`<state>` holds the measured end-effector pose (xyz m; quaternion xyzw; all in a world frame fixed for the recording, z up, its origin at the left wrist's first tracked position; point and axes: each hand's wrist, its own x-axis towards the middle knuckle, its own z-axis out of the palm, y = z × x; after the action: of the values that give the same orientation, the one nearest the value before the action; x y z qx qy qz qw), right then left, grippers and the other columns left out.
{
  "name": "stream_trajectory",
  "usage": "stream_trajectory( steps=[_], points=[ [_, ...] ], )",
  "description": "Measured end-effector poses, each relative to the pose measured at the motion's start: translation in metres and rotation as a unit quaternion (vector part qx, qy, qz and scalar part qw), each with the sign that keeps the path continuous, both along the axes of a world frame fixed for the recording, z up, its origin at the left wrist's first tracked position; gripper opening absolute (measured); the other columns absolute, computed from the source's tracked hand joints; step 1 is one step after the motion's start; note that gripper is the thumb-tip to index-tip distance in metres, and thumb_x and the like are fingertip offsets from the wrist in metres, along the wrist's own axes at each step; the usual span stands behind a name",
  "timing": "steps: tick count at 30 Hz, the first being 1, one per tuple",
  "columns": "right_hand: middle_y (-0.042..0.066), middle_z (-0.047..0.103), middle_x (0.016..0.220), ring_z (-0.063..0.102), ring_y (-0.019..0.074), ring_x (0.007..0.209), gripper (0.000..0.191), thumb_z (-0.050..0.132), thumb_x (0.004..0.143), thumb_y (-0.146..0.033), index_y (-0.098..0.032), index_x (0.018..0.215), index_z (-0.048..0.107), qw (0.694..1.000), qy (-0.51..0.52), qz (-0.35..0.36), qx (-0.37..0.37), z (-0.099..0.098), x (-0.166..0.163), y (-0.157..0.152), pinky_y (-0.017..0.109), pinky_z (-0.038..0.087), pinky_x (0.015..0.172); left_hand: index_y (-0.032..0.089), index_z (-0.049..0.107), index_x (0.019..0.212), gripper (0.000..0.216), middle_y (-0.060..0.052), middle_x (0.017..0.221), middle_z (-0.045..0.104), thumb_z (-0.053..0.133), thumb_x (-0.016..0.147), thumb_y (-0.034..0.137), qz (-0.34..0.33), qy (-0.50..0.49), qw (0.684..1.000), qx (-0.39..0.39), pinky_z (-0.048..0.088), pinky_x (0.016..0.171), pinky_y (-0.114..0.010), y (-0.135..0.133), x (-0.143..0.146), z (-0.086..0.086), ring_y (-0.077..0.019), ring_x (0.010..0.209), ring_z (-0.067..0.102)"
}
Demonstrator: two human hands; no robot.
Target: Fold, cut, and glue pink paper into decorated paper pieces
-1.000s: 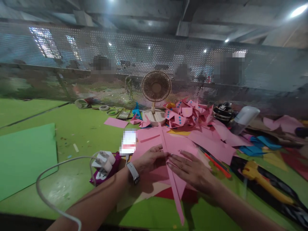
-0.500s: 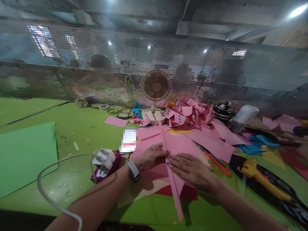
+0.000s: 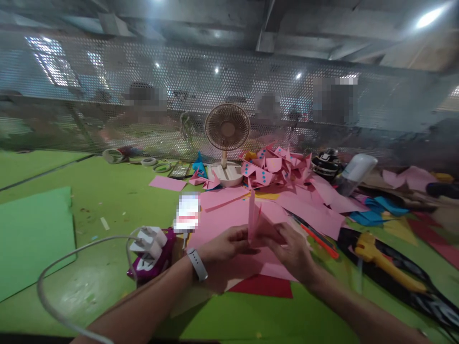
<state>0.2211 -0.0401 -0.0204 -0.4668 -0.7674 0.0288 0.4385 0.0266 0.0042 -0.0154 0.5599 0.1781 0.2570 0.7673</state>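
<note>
Both hands hold a folded strip of pink paper (image 3: 255, 220) above the pile of pink sheets (image 3: 222, 215). My left hand (image 3: 229, 244) pinches its left side, thumb and fingers closed on it. On the other side my right hand (image 3: 292, 248) grips the paper, its fingers partly hidden behind the fold. The strip stands up on edge with its folded layers slightly apart. Below the hands a red sheet (image 3: 263, 286) sticks out from under the pink ones. A watch strap (image 3: 197, 264) circles the left wrist.
Behind stand a small fan (image 3: 227, 128) and a heap of folded pink paper pieces (image 3: 276, 167). A lit phone (image 3: 187, 212) and plugs on a purple block (image 3: 150, 260) lie left. At right are an orange cutter (image 3: 322, 242) and a yellow glue gun (image 3: 387, 263).
The long strip lay flat under both hands before. Now it is lifted and folded upright between them, and the right hand has turned from lying flat to gripping.
</note>
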Motion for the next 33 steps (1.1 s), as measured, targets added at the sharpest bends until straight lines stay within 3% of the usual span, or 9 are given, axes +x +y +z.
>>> stream_trajectory(
  steps=[6, 12, 17, 21, 24, 27, 29, 33],
  points=[
    [0.002, 0.061, 0.078, 0.057, 0.0201, 0.075, 0.023, 0.057, 0.086, -0.043, -0.021, 0.092, 0.056, 0.997, -0.005, -0.071, -0.037, 0.002, 0.000, 0.002, 0.031, 0.043, 0.068, 0.017, 0.067, 0.100, 0.029, -0.009, 0.110, 0.065, 0.070, 0.072, 0.019, 0.010, -0.022, 0.994, -0.111, 0.042, 0.095, -0.044, -0.009, 0.003, 0.008, -0.0231, 0.096, 0.062],
    [0.005, 0.065, 0.091, 0.059, 0.0226, 0.086, 0.033, 0.058, 0.084, -0.045, -0.021, 0.106, 0.056, 0.996, -0.003, -0.073, -0.043, -0.002, -0.002, 0.003, 0.034, 0.044, 0.075, 0.016, 0.065, 0.102, 0.030, -0.011, 0.109, 0.065, 0.069, 0.078, 0.033, 0.043, -0.004, 0.997, -0.061, 0.042, 0.094, -0.040, -0.015, 0.008, 0.007, -0.0228, 0.103, 0.059],
    [0.007, 0.064, 0.093, 0.057, 0.0236, 0.090, 0.035, 0.061, 0.082, -0.044, -0.019, 0.107, 0.058, 0.998, 0.015, -0.065, -0.021, 0.016, 0.001, 0.005, 0.037, 0.043, 0.082, 0.016, 0.062, 0.104, 0.035, -0.015, 0.118, 0.061, 0.065, 0.081, 0.041, 0.041, 0.045, 0.998, -0.036, 0.047, 0.089, -0.043, -0.013, 0.007, 0.005, -0.0260, 0.104, 0.060],
    [0.007, 0.063, 0.095, 0.057, 0.0197, 0.089, 0.029, 0.056, 0.085, -0.043, -0.019, 0.100, 0.060, 0.981, 0.122, 0.005, -0.150, 0.036, 0.009, 0.010, 0.034, 0.043, 0.081, 0.015, 0.058, 0.111, 0.038, -0.017, 0.115, 0.063, 0.061, 0.083, 0.042, -0.029, 0.074, 0.996, -0.029, 0.049, 0.085, -0.043, -0.015, 0.005, 0.014, -0.0271, 0.101, 0.063],
    [0.004, 0.061, 0.088, 0.055, 0.0154, 0.078, 0.032, 0.059, 0.082, -0.047, -0.017, 0.092, 0.060, 0.936, 0.195, 0.081, -0.281, 0.043, 0.013, 0.012, 0.028, 0.043, 0.070, 0.015, 0.056, 0.116, 0.039, -0.016, 0.110, 0.066, 0.059, 0.086, 0.039, -0.071, 0.063, 0.995, -0.036, 0.048, 0.087, -0.041, -0.017, 0.005, 0.016, -0.0251, 0.097, 0.065],
    [-0.003, 0.047, 0.067, 0.040, 0.0085, 0.057, 0.036, 0.061, 0.078, -0.051, -0.016, 0.077, 0.056, 0.886, 0.200, 0.145, -0.393, 0.048, 0.015, 0.013, 0.022, 0.031, 0.050, 0.015, 0.057, 0.116, 0.036, -0.015, 0.110, 0.066, 0.059, 0.086, 0.035, -0.080, 0.042, 0.995, -0.044, 0.045, 0.092, -0.042, -0.017, 0.007, 0.016, -0.0238, 0.096, 0.065],
    [-0.005, 0.037, 0.062, 0.031, 0.0071, 0.054, 0.040, 0.061, 0.077, -0.053, -0.015, 0.070, 0.053, 0.878, 0.189, 0.165, -0.408, 0.049, 0.015, 0.013, 0.022, 0.024, 0.047, 0.014, 0.060, 0.112, 0.032, -0.014, 0.109, 0.066, 0.060, 0.086, 0.033, -0.080, 0.030, 0.995, -0.044, 0.044, 0.093, -0.041, -0.018, 0.009, 0.017, -0.0231, 0.096, 0.065],
    [-0.006, 0.031, 0.061, 0.026, 0.0074, 0.055, 0.044, 0.057, 0.079, -0.055, -0.017, 0.061, 0.046, 0.900, 0.180, 0.159, -0.363, 0.047, 0.014, 0.014, 0.023, 0.022, 0.049, 0.014, 0.063, 0.106, 0.027, -0.011, 0.099, 0.067, 0.062, 0.085, 0.030, -0.070, 0.010, 0.994, -0.085, 0.044, 0.089, -0.035, -0.027, 0.011, 0.019, -0.0198, 0.091, 0.063]
  ],
)
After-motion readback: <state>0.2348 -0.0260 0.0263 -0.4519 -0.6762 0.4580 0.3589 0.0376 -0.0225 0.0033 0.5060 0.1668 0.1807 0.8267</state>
